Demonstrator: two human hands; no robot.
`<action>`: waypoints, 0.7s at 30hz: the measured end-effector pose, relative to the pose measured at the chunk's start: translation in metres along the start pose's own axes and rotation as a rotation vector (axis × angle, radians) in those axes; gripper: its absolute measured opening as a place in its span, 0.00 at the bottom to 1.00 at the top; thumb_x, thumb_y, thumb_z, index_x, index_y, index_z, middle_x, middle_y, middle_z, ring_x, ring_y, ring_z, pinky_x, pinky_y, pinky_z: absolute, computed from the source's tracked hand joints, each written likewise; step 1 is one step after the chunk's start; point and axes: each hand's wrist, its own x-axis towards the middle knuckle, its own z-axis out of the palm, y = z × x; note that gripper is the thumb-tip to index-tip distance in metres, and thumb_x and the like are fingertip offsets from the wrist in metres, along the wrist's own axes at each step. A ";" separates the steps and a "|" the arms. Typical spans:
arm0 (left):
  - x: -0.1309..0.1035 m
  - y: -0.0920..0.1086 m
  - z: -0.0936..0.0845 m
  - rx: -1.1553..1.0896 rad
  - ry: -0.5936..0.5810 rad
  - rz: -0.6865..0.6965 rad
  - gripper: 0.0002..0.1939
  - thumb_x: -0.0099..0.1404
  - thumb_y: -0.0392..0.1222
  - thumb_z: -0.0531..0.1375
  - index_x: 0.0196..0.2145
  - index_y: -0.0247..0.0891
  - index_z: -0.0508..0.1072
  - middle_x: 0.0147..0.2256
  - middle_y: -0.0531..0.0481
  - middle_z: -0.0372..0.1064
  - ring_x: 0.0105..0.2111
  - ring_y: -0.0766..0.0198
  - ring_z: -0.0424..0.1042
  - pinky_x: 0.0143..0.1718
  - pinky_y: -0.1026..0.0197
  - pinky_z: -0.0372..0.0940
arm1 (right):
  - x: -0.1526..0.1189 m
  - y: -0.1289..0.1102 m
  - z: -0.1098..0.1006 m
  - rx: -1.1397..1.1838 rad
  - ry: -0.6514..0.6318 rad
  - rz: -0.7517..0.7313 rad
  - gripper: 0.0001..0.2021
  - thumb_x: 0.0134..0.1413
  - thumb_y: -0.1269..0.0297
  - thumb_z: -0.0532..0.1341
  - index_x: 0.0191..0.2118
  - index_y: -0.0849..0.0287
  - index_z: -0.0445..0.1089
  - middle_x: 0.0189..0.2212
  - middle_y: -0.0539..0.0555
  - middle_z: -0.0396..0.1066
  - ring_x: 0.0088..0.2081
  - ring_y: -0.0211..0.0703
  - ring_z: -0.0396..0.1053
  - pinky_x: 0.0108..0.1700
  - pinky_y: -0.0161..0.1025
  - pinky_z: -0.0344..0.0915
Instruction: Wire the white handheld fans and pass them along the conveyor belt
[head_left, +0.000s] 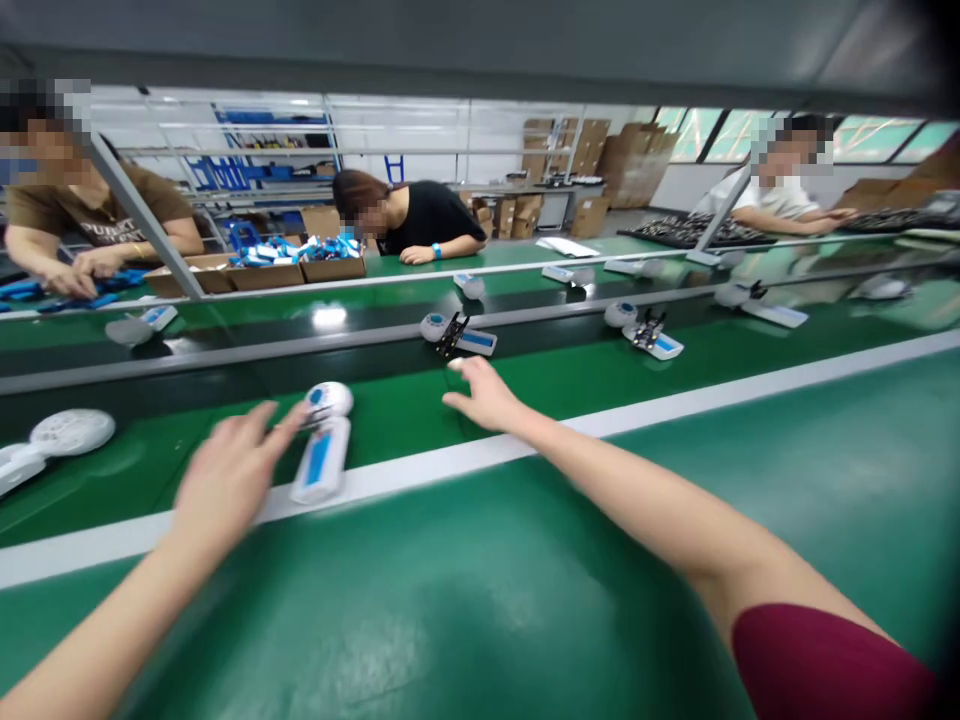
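My left hand (232,465), slightly blurred, has its fingers stretched out and apart. Its index fingertip reaches the head of a white handheld device with a round head and a blue panel in its handle (321,462); whether they touch I cannot tell. That device lies across the white edge strip, its handle end toward me. My right hand (484,393) hovers over the green belt with thumb and fingers apart, holding nothing. Just beyond its fingertips lies a similar white device (476,342) with a black part (452,334) across its middle.
More white devices lie along the belt, one at far left (71,432) and one to the right (660,343). A grey rail (375,333) divides the belts. Across the line sit three people, near cardboard trays of blue-and-white parts (330,268). A shelf (480,75) hangs overhead.
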 end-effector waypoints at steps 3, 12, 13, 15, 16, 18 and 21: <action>-0.008 -0.027 0.012 0.020 0.138 -0.242 0.24 0.61 0.38 0.47 0.55 0.37 0.54 0.47 0.37 0.60 0.47 0.41 0.60 0.41 0.38 0.60 | 0.058 0.032 -0.015 -0.095 0.077 0.188 0.27 0.49 0.61 0.58 0.53 0.71 0.55 0.52 0.67 0.52 0.53 0.53 0.53 0.50 0.43 0.53; -0.030 0.062 0.024 -0.469 0.033 -0.245 0.25 0.61 0.45 0.51 0.56 0.44 0.51 0.51 0.42 0.56 0.50 0.52 0.59 0.45 0.47 0.63 | 0.063 0.009 0.010 -0.141 0.072 0.141 0.19 0.51 0.58 0.56 0.43 0.71 0.62 0.43 0.67 0.61 0.45 0.50 0.60 0.45 0.42 0.58; -0.026 0.069 0.017 -0.520 0.034 -0.267 0.26 0.61 0.45 0.52 0.56 0.44 0.50 0.51 0.42 0.56 0.50 0.53 0.58 0.46 0.48 0.63 | 0.046 0.002 0.011 -0.136 0.066 0.109 0.19 0.52 0.58 0.54 0.43 0.71 0.61 0.43 0.66 0.61 0.45 0.50 0.60 0.45 0.42 0.58; -0.017 0.084 0.001 -0.625 0.023 -0.283 0.30 0.60 0.46 0.54 0.57 0.43 0.48 0.52 0.41 0.55 0.52 0.53 0.56 0.46 0.49 0.63 | 0.004 -0.013 0.010 -0.131 0.050 0.027 0.18 0.52 0.57 0.54 0.43 0.68 0.61 0.42 0.64 0.60 0.44 0.50 0.59 0.44 0.42 0.58; -0.013 0.093 -0.006 -0.673 0.015 -0.278 0.33 0.59 0.47 0.55 0.58 0.42 0.45 0.53 0.41 0.53 0.52 0.53 0.55 0.46 0.50 0.63 | -0.020 -0.020 0.008 -0.131 0.040 -0.024 0.17 0.52 0.58 0.53 0.43 0.67 0.61 0.42 0.63 0.60 0.43 0.50 0.59 0.44 0.43 0.58; -0.007 0.111 -0.018 -0.746 -0.004 -0.242 0.40 0.56 0.49 0.58 0.59 0.41 0.41 0.54 0.39 0.50 0.53 0.52 0.53 0.48 0.49 0.61 | -0.067 -0.032 0.004 -0.142 0.053 -0.138 0.17 0.52 0.60 0.53 0.45 0.67 0.59 0.41 0.63 0.60 0.42 0.51 0.58 0.44 0.46 0.59; -0.007 0.132 -0.029 -0.790 -0.031 -0.118 0.39 0.58 0.42 0.56 0.60 0.40 0.36 0.53 0.38 0.51 0.53 0.53 0.53 0.51 0.48 0.57 | -0.124 -0.041 -0.003 -0.129 -0.014 -0.199 0.17 0.51 0.61 0.55 0.45 0.67 0.59 0.40 0.64 0.60 0.41 0.52 0.58 0.43 0.49 0.60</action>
